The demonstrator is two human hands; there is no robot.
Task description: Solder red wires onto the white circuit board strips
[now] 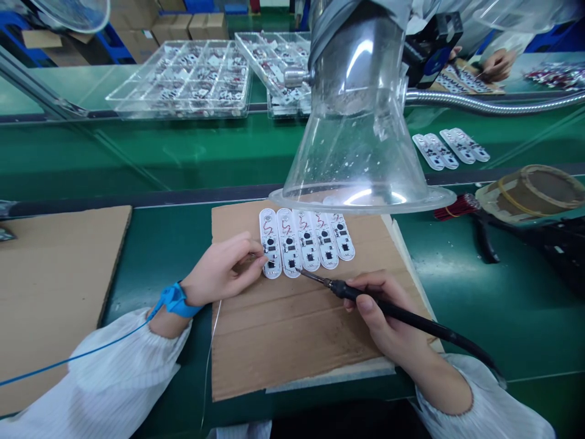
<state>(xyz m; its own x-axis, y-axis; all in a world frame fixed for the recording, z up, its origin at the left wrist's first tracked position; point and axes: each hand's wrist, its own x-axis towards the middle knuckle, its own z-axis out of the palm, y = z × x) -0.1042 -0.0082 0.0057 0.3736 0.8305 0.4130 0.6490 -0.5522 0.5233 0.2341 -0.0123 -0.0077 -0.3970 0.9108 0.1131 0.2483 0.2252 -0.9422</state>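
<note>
Diagonally, soldering iron [388,303] in closed right hand [379,320], tip toward white circuit board [287,244]

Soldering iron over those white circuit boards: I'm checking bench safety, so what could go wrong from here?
The soldering iron, held in the right hand, has its tip very near the fingertips of the left hand, so a slip could burn them. The row of white circuit boards appears unclamped, so the tip might nudge it out of line. A stray tip could also scorch the cardboard sheet beneath.
</note>
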